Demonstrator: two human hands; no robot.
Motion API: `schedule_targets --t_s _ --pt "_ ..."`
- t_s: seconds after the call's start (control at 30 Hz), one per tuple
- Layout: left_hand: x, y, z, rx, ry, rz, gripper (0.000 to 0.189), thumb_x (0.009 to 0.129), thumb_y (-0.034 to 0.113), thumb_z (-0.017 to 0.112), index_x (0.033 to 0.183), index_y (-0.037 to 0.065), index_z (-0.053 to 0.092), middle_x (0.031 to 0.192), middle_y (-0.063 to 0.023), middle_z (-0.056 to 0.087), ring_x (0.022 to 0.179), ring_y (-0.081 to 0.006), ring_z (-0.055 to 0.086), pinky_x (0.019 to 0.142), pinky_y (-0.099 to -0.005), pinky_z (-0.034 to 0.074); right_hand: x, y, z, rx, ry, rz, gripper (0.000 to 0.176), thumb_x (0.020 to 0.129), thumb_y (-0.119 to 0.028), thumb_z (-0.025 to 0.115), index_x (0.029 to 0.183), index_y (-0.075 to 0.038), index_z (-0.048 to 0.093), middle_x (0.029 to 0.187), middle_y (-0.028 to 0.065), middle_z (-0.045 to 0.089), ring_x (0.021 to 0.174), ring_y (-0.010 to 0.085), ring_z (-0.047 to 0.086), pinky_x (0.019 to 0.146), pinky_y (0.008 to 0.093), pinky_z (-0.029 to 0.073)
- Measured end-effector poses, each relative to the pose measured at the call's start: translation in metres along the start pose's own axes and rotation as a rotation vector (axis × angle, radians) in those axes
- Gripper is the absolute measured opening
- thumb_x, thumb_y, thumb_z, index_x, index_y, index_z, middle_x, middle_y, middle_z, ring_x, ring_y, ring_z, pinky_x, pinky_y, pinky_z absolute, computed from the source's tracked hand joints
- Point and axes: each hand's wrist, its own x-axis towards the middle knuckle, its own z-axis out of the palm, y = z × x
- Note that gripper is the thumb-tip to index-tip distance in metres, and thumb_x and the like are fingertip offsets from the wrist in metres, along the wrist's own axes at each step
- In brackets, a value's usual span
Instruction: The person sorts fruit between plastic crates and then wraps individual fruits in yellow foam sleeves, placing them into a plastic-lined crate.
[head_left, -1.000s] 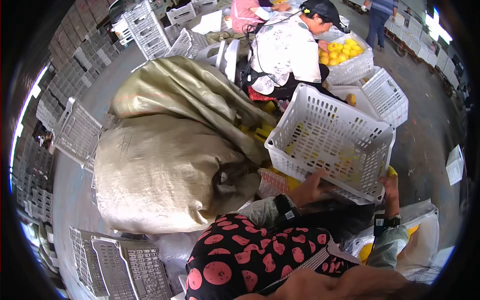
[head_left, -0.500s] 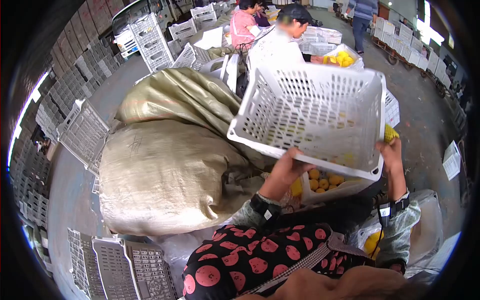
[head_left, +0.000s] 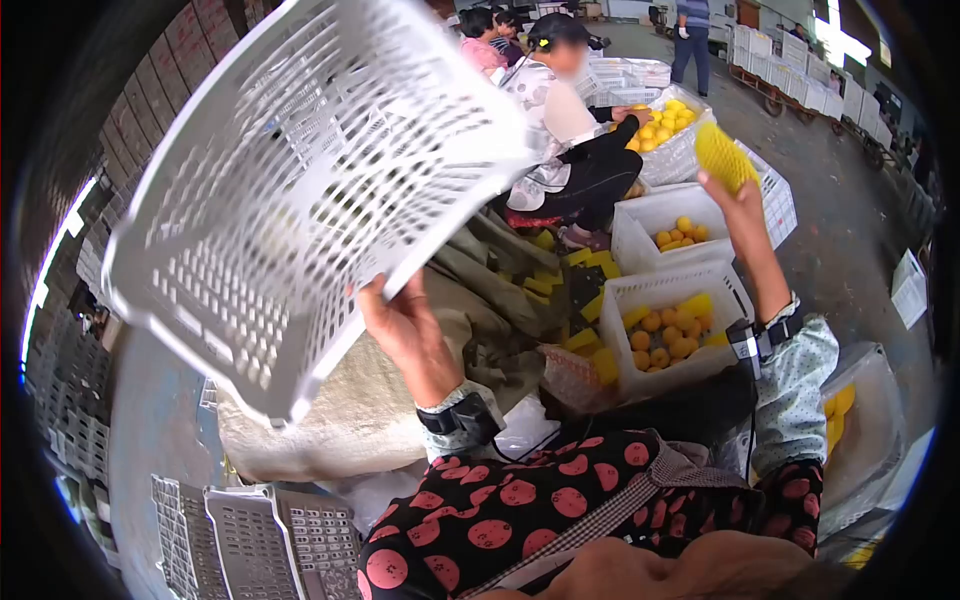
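Note:
A large white plastic crate [head_left: 240, 345] is held up on the left, tilted, its inside showing no fruit. My left hand [head_left: 408, 335] is closed on the crate's lower rim. Raised on the right, my right hand [head_left: 742, 205] grips a yellow foam net [head_left: 725, 158]; whether a fruit is inside cannot be made out. Below and between the hands stands a white crate [head_left: 615, 345] with orange fruit [head_left: 672, 340] and yellow pieces in it. Behind it is another white crate [head_left: 635, 240] with fruit [head_left: 683, 232].
Big tan sacks [head_left: 300, 440] lie under the lifted crate. A co-worker [head_left: 570, 120] sits ahead at a lined crate of yellow fruit [head_left: 665, 122]. Stacked crates [head_left: 250, 540] stand at lower left; a plastic-lined box [head_left: 870, 440] is at lower right.
The lifted crate has swung left and up with my left hand. My right hand has left its rim and risen with the yellow net, uncovering the fruit crates below.

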Motion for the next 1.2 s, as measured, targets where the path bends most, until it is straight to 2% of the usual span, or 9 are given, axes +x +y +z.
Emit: schedule_targets --t_s 0.3,0.43,0.53,0.57,0.7,0.73,0.87,1.1,1.2 --pt "0.106 -0.019 -0.146 0.374 0.441 0.085 0.065 0.085 0.044 0.045 0.136 0.013 0.021 0.14 -0.0119 0.024 0.127 -0.0279 0.028 0.101 -0.0424 0.033 -0.047 0.112 -0.053 -0.357 0.034 0.132 0.033 0.075 -0.024 0.068 0.091 0.004 0.062 0.084 0.0184 0.063 0.079 0.0239 0.061 0.072 0.0321 0.045" --pt "0.09 -0.054 -0.084 0.28 0.608 0.025 0.072 0.084 0.056 0.043 0.138 0.023 0.009 0.141 -0.0142 0.02 0.123 -0.034 0.033 0.097 -0.0473 0.037 -0.064 0.121 -0.079 -0.375 0.128 0.194 0.035 0.074 -0.026 0.068 0.092 0.004 0.062 0.088 0.0186 0.064 0.083 0.0291 0.061 0.073 0.0338 0.046" --pt "0.075 -0.102 -0.083 0.461 0.362 0.105 0.063 0.086 0.047 0.045 0.13 0.009 0.019 0.134 -0.0128 0.019 0.112 -0.0329 0.041 0.08 -0.0475 0.048 -0.09 0.123 -0.112 -0.497 0.116 0.346 0.038 0.074 -0.029 0.068 0.088 0.005 0.06 0.086 0.0211 0.062 0.08 0.0305 0.06 0.071 0.0355 0.046" --pt "0.064 -0.126 -0.074 0.49 0.387 0.076 0.048 0.086 0.044 0.046 0.119 0.01 0.036 0.121 -0.0135 0.04 0.1 -0.0279 0.051 0.075 -0.0444 0.05 -0.102 0.126 -0.125 -0.513 0.145 0.36 0.038 0.074 -0.029 0.068 0.088 0.005 0.06 0.086 0.0211 0.062 0.08 0.0305 0.06 0.071 0.0355 0.046" --pt "0.019 -0.233 -0.06 0.363 0.038 -0.692 0.04 0.089 0.043 0.042 0.077 0.005 0.048 0.069 -0.0045 0.057 0.072 -0.0178 0.056 0.066 -0.0351 0.05 -0.171 0.13 -0.172 -0.766 0.04 0.451 0.042 0.076 -0.035 0.063 0.079 0.007 0.057 0.076 0.0269 0.056 0.076 0.0391 0.055 0.066 0.0411 0.044" --pt "0.0 -0.263 -0.051 0.378 0.032 -0.789 0.037 0.089 0.041 0.044 0.085 0.004 0.049 0.077 -0.0055 0.057 0.075 -0.0182 0.057 0.068 -0.0344 0.05 -0.193 0.16 -0.181 -0.769 0.238 0.001 0.041 0.077 -0.034 0.062 0.077 0.007 0.057 0.074 0.0272 0.056 0.076 0.0416 0.054 0.065 0.0436 0.043" --pt "-0.101 -0.336 0.026 0.392 -0.137 -1.078 0.049 0.086 0.031 0.054 0.121 0.001 0.038 0.116 -0.0134 0.044 0.096 -0.0226 0.051 0.079 -0.0358 0.047 -0.268 0.138 -0.219 -1.048 0.245 0.335 0.042 0.078 -0.036 0.06 0.075 0.006 0.055 0.074 0.0269 0.056 0.072 0.0419 0.054 0.066 0.0464 0.044" --pt "-0.27 -0.402 0.112 0.374 -0.66 -1.422 0.036 0.081 0.027 0.06 0.109 0.009 0.048 0.105 -0.0088 0.053 0.091 -0.019 0.053 0.076 -0.0323 0.045 -0.367 0.135 -0.256 -1.228 0.466 0.555 0.042 0.079 -0.036 0.059 0.071 0.005 0.055 0.069 0.0259 0.056 0.067 0.0414 0.056 0.062 0.0465 0.046" --pt "-0.344 -0.401 0.134 0.374 -1.156 -1.504 0.033 0.081 0.026 0.061 0.107 0.008 0.049 0.097 -0.0066 0.057 0.085 -0.0177 0.056 0.072 -0.0325 0.047 -0.388 0.126 -0.258 -1.332 0.526 0.676 0.042 0.08 -0.038 0.058 0.065 0.001 0.055 0.062 0.0225 0.057 0.06 0.0373 0.057 0.057 0.0454 0.046"
